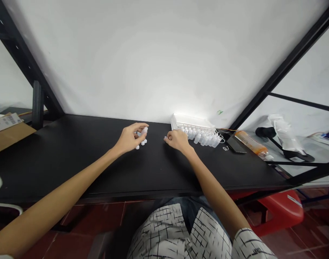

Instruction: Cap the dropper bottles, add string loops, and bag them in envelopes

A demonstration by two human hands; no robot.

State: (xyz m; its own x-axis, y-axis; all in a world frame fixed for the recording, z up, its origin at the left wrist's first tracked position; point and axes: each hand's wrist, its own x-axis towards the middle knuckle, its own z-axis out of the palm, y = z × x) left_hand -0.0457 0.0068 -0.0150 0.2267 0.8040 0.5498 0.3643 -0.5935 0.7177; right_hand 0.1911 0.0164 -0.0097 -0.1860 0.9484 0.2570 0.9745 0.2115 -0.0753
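Note:
My left hand (130, 137) is closed round a small white bottle (145, 130) over the black table. Several small white caps (143, 142) show just below its fingers, their lower parts partly hidden by the hand. To the right, my right hand (177, 139) is pinched on a small white piece (166, 137), too small to make out. Beside that hand, a row of translucent white bottles (204, 138) lies in front of a white box (191, 121) near the wall.
The black table (113, 176) meets a white wall. A phone (235, 145), an orange-ended bottle (251, 142) and a white loop (225, 148) lie at the right. Cardboard (12, 135) sits at the far left. Black frame posts stand at both sides; a red stool (283, 212) is below.

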